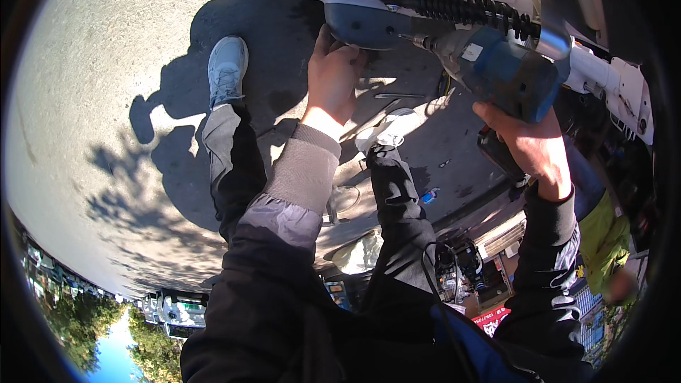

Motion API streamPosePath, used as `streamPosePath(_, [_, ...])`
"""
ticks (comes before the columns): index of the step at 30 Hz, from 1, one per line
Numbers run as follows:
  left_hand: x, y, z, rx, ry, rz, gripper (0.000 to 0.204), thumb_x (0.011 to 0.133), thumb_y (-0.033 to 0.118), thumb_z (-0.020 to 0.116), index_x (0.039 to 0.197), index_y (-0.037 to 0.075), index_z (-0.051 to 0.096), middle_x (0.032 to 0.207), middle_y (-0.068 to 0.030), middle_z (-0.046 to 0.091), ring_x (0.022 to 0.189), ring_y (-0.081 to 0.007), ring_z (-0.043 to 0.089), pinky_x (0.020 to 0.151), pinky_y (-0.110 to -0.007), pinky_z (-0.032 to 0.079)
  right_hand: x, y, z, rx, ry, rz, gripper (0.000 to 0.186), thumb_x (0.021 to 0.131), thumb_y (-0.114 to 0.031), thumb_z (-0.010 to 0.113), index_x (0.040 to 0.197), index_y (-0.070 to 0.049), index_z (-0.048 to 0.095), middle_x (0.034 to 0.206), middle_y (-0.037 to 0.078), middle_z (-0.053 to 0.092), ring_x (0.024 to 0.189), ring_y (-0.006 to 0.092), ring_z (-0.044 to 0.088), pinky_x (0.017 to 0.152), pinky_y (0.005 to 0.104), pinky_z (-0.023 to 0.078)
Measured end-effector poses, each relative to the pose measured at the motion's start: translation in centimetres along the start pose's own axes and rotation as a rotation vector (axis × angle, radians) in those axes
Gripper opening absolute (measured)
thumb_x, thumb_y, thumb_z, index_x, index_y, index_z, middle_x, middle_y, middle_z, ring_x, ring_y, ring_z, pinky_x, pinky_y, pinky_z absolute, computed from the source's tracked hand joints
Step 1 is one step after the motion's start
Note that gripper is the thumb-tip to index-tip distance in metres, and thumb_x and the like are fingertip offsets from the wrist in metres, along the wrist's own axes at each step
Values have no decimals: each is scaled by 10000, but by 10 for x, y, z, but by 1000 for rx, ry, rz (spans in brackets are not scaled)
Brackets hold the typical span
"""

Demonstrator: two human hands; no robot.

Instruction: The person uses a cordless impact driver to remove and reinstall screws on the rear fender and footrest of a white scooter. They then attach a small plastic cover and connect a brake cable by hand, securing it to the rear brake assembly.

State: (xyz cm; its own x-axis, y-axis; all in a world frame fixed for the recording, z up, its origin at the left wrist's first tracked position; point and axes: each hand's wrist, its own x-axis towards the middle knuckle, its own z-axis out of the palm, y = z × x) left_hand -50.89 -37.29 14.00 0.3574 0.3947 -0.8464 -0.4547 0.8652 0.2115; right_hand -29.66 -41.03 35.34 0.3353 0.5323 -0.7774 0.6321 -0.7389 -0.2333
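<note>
Tool work looks unfinished, the right hand (525, 138) clasping a dark-blue power drill (507, 74) right of the dark-grey curved plastic panel (355, 21), left hand (332, 81) curled at its lower-left, pinch unclear.

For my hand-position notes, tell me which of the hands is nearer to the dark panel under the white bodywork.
Left. The left hand is at the lower edge of the dark panel; the right hand is farther off, rightward, gripping the blue drill.
</note>
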Motion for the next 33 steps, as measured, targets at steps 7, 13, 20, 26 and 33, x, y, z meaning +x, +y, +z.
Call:
streamPosePath(7, [2, -5, -8, 28, 14, -5, 595, 963, -57, 448, 1545, 20, 352, 1318, -137, 579, 1109, -231, 605, 1022, -398, 488, -2, 20, 22, 196, 113, 41, 293, 856, -216, 809, 1065, -41, 704, 914, 79, 711, 808, 191, 671, 740, 320, 524])
streamPosePath(13, [2, -5, -9, 52, 9, 4, 626, 967, -57, 437, 1568, 31, 286, 1372, -137, 555, 1188, -224, 573, 1079, -409, 454, -4, 22, 21, 152, 79, 72, 337, 863, -219, 813, 1123, -32, 707, 1005, 124, 751, 883, 214, 719, 800, 340, 557])
streamPosePath(20, [0, -4, -6, 44, 7, 16, 622, 968, -60, 417, 1574, 27, 307, 1366, -150, 547, 1228, -243, 552, 1131, -442, 413, 2, 19, 24, 177, 84, 149, 332, 869, -225, 808, 1123, -38, 707, 908, 91, 736, 758, 181, 694, 691, 328, 548])
streamPosePath(26, [-4, 2, -1, 40, 33, -6, 652, 977, -50, 425, 1597, 10, 235, 1359, -172, 546, 1221, -251, 563, 1125, -435, 425, 11, 7, 16, 380, -13, 343, 337, 868, -259, 816, 1105, -45, 710, 759, 3, 656, 581, 110, 576, 573, 294, 497])
streamPosePath(33, [-3, 5, -2, 39, 47, -37, 631, 979, -49, 429, 1586, -1, 264, 1366, -175, 545, 1219, -250, 565, 1127, -418, 428, 14, -5, 12, 229, -2, 154, 318, 874, -223, 792, 1096, -17, 694, 835, 49, 692, 721, 157, 622, 691, 332, 513])
